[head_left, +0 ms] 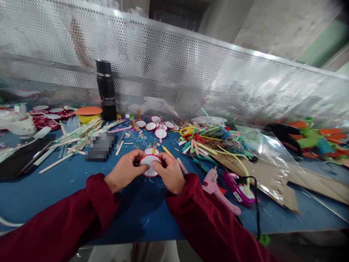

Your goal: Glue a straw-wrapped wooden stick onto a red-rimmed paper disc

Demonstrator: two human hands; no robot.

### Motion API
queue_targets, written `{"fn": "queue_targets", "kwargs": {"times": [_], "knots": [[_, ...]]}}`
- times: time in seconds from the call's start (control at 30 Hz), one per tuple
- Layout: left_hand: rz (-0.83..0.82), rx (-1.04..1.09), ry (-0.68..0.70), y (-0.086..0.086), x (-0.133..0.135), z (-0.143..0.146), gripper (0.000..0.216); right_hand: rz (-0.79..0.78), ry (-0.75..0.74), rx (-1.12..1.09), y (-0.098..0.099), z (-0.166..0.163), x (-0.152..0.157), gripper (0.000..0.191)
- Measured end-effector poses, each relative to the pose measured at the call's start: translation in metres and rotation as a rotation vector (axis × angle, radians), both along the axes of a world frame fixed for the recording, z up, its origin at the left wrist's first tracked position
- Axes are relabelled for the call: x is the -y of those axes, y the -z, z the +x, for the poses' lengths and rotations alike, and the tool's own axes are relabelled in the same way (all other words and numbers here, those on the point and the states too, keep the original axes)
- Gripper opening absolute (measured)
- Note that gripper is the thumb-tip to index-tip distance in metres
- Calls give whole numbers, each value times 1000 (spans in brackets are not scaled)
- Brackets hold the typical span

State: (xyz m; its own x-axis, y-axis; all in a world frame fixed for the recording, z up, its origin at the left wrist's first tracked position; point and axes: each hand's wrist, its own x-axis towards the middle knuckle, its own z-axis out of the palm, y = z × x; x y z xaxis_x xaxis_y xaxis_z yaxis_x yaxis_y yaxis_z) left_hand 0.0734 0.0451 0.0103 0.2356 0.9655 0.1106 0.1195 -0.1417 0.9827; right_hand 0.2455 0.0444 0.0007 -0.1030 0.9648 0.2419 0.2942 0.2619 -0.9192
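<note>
Both my hands meet over the middle of the blue table [141, 211]. My left hand [124, 171] and my right hand [169, 173] pinch the two sides of a small round white disc with a red rim [149, 160], with a thin stick lying across its face. A second red-rimmed disc with a wooden stick [151, 149] lies just behind it. Both sleeves are dark red.
A pink glue gun [215, 187] and a purple glue gun [237, 185] with a black cord lie right of my hands. Several more discs [156, 128], a tangle of coloured straws [207, 140], wooden sticks [79, 136], a black flask [106, 91], cardboard [272, 178] and a perforated metal screen [174, 69] surround them.
</note>
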Motion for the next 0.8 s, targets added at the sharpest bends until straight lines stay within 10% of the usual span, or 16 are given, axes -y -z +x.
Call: {"fn": "queue_targets", "kwargs": {"times": [0.8], "knots": [[-31,1,-7,-3,2,0,23,-17,-24,16,-7,0,3,17]]}}
